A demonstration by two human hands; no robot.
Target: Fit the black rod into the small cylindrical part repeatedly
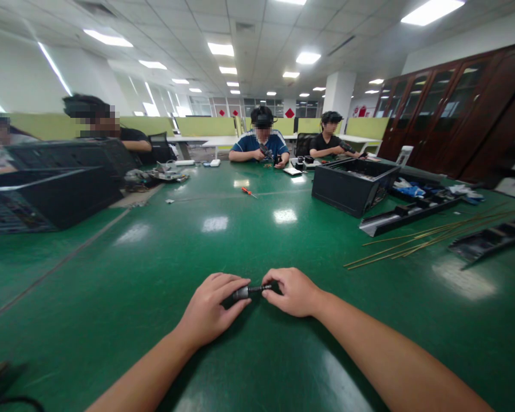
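Note:
Just above the green table top, a short cylindrical tool [242, 293] with a silver-grey collar and a thin dark shaft lies level between my hands. My left hand [211, 309] is closed round its thicker body, thumb below and fingers above. At the shaft's far end, my right hand [292, 292] pinches the tip between thumb and fingers. The palm of the left hand hides the back of the tool, and the fingertips of the right cover part of its tip, so its exact kind is unclear.
An orange-handled screwdriver [248, 193] lies farther up the table. Thin brass-coloured rods [395, 247] and a black metal case [347, 186] are on the right. Another dark case [77, 200] stands left. Co-workers sit around the far side, one person [261, 140] directly opposite.

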